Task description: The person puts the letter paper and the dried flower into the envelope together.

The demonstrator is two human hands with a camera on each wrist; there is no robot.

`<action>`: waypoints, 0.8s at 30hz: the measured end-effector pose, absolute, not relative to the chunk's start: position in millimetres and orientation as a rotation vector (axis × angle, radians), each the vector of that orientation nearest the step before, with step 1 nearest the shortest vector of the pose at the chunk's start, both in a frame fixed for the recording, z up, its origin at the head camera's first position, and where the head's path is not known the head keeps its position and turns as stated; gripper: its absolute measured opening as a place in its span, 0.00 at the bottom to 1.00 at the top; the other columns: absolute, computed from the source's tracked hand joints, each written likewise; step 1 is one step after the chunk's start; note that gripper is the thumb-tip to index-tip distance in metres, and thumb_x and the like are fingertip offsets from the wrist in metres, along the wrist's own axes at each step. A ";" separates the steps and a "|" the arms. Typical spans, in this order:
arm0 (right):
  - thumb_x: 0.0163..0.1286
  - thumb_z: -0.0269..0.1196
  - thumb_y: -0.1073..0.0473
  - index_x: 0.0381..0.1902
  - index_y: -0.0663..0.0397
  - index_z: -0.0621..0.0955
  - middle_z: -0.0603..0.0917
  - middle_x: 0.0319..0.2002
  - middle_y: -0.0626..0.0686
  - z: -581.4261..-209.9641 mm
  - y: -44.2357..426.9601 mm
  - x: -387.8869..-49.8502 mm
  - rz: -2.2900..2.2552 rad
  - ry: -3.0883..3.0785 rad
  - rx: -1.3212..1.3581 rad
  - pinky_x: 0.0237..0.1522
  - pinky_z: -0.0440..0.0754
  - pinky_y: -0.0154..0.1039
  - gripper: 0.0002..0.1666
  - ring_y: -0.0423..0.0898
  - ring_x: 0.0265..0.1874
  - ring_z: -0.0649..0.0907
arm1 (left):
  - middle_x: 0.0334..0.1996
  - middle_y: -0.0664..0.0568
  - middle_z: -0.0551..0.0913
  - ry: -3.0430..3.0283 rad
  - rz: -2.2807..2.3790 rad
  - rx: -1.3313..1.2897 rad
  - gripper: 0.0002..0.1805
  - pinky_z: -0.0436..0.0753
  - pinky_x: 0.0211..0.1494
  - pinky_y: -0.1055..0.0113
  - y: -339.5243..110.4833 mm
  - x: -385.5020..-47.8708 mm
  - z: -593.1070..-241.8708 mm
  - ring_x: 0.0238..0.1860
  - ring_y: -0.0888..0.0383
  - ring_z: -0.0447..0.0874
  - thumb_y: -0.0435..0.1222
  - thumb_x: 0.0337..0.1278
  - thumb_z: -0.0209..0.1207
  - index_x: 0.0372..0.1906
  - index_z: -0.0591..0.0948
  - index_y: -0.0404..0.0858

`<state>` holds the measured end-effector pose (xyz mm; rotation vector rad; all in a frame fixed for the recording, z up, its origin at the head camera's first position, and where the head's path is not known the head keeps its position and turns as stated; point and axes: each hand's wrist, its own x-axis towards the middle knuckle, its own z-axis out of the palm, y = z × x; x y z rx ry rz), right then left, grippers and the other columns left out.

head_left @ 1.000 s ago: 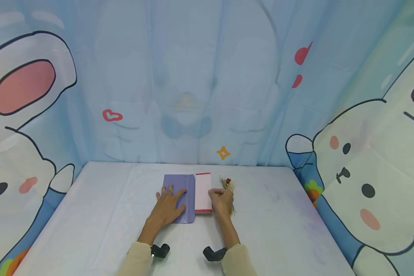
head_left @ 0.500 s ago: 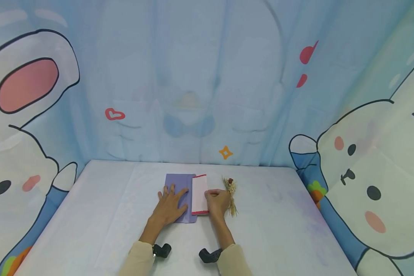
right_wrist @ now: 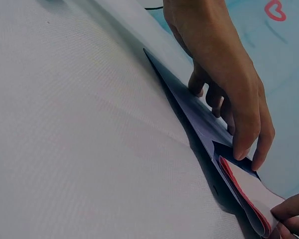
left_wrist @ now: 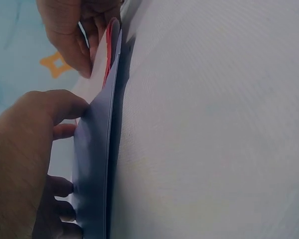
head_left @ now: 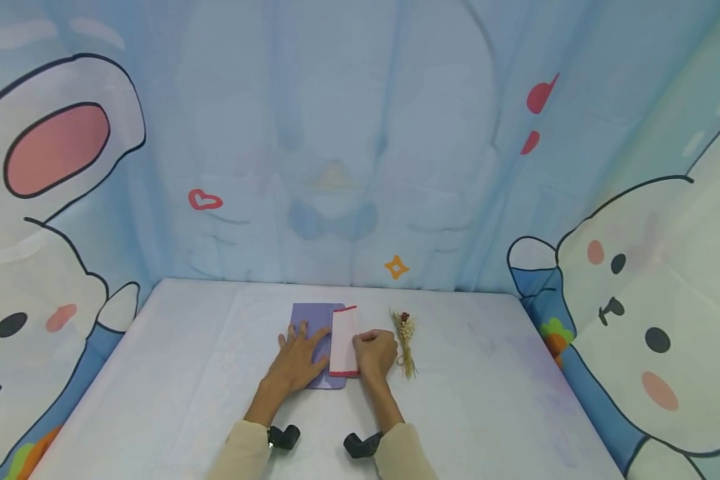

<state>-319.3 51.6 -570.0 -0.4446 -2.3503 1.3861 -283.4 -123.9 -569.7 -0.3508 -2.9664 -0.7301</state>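
Purple folder (head_left: 312, 312) lay on the white surface (head_left: 468, 393), left hand (head_left: 296, 363) spread wide over it, fingers apart and resting on its face. Next rightward: pale card (head_left: 343, 337), red-edged, apparently folded, overlapping the folder's right part; could not tell whether any of it sat inside. Right hand (head_left: 376, 352) narrow, finger and thumb pinching the card's right edge. Farthest right, just beside that hand: dried bouquet (head_left: 405, 333), touched by neither hand. Progress, as judged: partway. Card and folder already overlapped; card not yet released, folder seemingly not closed. Writing: no brand, label or lettering readable on folder or card; only plain faces and red trim.
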 end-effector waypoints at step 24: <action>0.55 0.76 0.66 0.19 0.57 0.90 0.87 0.17 0.54 -567.2 44.6 -320.3 1.300 -2.406 -0.305 0.22 0.75 0.41 0.07 0.45 0.16 0.80 | 0.81 0.24 0.65 -2.927 -0.736 -0.359 0.32 0.60 0.78 0.19 -122.2 -281.1 -570.8 0.81 0.17 0.59 0.49 0.75 0.59 0.80 0.74 0.49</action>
